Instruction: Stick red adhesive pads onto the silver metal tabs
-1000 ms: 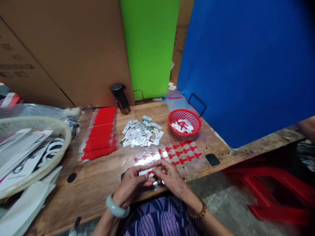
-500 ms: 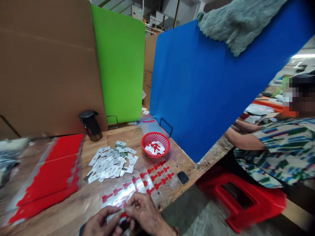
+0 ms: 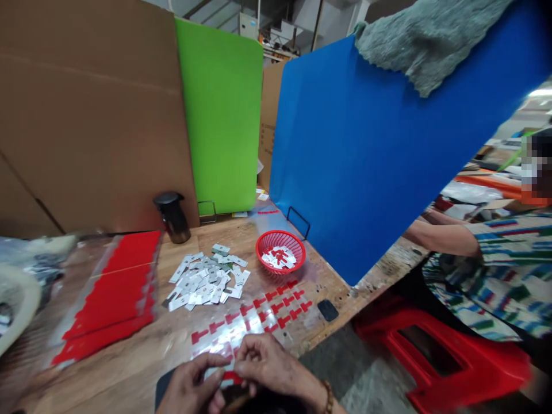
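Note:
Low in the view, my left hand point(image 3: 196, 382) pinches a small pale plate point(image 3: 213, 374) between thumb and fingers. Close on its right, my right hand point(image 3: 269, 365) has its fingertips pressed together at a red piece point(image 3: 232, 376) by the plate. Both hands are over the near end of a clear sheet point(image 3: 254, 315) bearing rows of red T-shaped pieces. Beyond it lies a loose pile of flat metal plates point(image 3: 207, 280). A red basket point(image 3: 280, 236) to the right of the pile holds white plates with red pieces.
Stacked red sheets point(image 3: 114, 287) lie left, near a pale round container point(image 3: 28, 305). A dark cup point(image 3: 172, 218) stands behind the pile. Green point(image 3: 222, 115) and blue point(image 3: 345, 161) panels rise behind. A dark pad point(image 3: 328, 310) sits right. Beyond are a person's arm point(image 3: 448, 237) and red stool point(image 3: 388, 336).
The whole view has shifted, so things on the table appear farther right, and the pale container shows at left. My hands stay close together, with more red showing between them.

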### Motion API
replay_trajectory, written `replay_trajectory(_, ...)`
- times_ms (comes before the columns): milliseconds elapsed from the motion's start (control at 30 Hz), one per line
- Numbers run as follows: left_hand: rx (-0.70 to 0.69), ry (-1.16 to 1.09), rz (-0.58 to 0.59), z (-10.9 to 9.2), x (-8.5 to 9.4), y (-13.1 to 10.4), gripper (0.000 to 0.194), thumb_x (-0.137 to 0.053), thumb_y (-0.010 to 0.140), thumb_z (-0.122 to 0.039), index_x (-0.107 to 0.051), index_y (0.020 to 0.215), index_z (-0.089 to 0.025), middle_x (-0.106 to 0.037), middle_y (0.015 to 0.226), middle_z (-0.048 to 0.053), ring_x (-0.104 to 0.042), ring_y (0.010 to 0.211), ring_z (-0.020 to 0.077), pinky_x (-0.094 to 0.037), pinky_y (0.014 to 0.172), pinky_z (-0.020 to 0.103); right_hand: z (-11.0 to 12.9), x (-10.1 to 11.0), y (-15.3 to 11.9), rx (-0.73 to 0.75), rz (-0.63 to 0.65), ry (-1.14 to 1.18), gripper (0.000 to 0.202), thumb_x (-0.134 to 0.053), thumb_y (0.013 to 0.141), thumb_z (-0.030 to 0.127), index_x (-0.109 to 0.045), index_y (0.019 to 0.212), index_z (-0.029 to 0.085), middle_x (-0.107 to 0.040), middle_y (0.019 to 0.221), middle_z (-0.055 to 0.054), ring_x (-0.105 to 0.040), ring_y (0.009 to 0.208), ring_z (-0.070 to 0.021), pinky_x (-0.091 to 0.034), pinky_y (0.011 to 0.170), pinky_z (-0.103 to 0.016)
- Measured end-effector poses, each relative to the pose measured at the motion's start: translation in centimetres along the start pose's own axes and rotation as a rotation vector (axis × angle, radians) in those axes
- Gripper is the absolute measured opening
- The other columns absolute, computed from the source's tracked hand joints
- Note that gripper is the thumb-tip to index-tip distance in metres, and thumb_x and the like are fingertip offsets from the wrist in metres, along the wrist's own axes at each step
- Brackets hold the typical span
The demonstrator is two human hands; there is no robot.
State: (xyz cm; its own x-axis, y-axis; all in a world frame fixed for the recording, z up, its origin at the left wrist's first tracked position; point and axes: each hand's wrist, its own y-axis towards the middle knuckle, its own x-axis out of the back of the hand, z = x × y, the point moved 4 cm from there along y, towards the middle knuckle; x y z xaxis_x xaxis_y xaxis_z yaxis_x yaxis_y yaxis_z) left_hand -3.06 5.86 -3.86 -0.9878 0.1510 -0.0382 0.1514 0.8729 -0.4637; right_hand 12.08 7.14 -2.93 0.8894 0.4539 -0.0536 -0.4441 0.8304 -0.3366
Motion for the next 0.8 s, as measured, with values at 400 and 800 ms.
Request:
replay_trajectory(400,-0.121,0.003,-0.178,0.8,2.0,2.1,0.051,-0.064,0.066,-0.048,-0.058,0.105,-0.015,-0.069,0.096,0.010,-0.064,0.089,0.0232,-0.050,0.079,0.032,5.0,10.5,3.2,0.280,-0.522,0.347,0.032,-0.065,0.070,0.044,-0.052,0.081,0.017,-0.061,0.069,0.002,-0.052,0.046,-0.0052,-0.042,0.047,-0.018)
replay_trajectory(800,-0.244,0.286,-0.271,1.2,3.2,2.5,0.028,-0.053,0.075,-0.032,-0.061,0.096,-0.015,-0.068,0.096,0.009,-0.063,0.090,0.0220,-0.047,0.081,0.032,3.1,4.2,7.0,0.387,-0.419,-0.726,0.012,-0.047,0.081,0.017,-0.059,0.082,0.017,-0.060,0.078,-0.002,-0.055,0.075,-0.0147,-0.041,0.069,-0.025)
